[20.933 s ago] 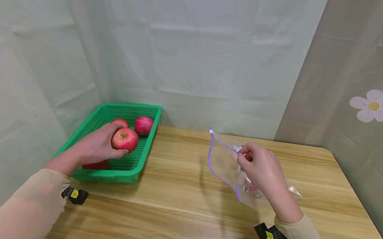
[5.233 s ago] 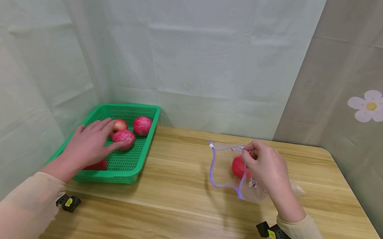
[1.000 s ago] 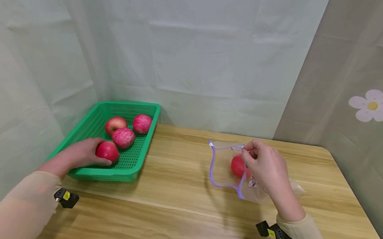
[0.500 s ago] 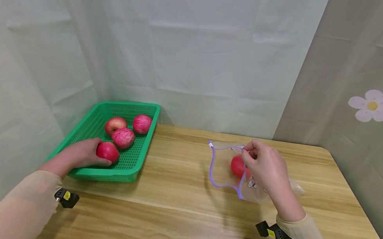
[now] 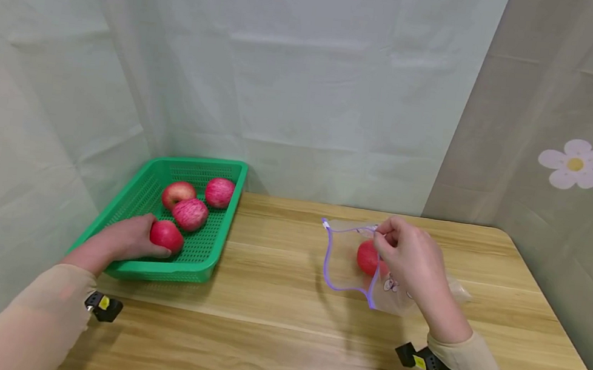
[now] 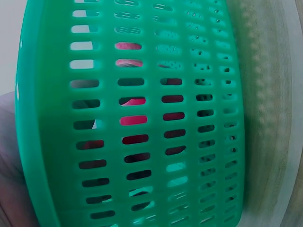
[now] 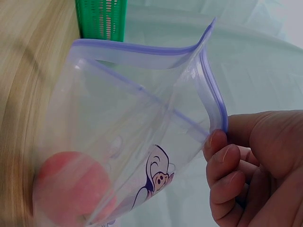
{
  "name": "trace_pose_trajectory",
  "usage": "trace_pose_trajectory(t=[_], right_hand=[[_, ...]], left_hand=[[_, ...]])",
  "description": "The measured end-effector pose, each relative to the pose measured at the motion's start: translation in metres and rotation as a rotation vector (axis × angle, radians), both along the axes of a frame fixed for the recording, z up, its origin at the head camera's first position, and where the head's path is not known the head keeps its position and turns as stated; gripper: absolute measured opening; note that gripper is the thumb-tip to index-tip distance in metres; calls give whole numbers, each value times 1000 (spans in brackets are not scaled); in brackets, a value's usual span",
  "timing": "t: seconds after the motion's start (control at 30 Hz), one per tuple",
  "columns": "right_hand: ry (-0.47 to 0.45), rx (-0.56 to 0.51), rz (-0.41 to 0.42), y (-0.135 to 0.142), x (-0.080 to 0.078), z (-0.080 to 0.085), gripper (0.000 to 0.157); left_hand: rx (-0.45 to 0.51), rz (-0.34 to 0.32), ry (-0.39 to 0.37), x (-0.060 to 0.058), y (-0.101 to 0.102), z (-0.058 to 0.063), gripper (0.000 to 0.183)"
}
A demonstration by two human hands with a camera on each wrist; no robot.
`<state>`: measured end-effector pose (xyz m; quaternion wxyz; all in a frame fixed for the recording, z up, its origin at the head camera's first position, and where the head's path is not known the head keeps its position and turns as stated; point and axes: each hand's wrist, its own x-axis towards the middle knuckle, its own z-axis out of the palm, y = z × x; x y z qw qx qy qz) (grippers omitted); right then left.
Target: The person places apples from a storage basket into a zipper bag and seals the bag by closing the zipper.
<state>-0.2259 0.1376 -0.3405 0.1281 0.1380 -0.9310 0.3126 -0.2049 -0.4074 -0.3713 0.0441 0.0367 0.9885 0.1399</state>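
Apple (image 5: pixel 167 237), in the near end of the green basket (image 5: pixel 171 271) at left, is now secured: the left hand (image 5: pixel 131 238), spread above seconds ago, curls round it. At right, the right hand (image 5: pixel 413 256) pinches the plastic bag (image 7: pixel 128 118), another apple (image 5: pixel 367 257) inside.

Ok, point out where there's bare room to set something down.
Bare table lies between the basket and the bag, and between the bag and the table's right edge. Crowded: the basket, with four apples and the left hand, and the bag, with a fifth apple and the right hand pinching its rim.
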Motion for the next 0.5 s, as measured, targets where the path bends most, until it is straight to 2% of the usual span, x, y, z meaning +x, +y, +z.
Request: trace_pose_trajectory(t=[0.3, 0.5], right_hand=[[-9, 0, -2, 0, 0, 1, 10], [-3, -5, -4, -1, 1, 1, 9]], left_hand=[[27, -34, -1, 0, 0, 0, 76], [2, -6, 19, -1, 3, 2, 74]])
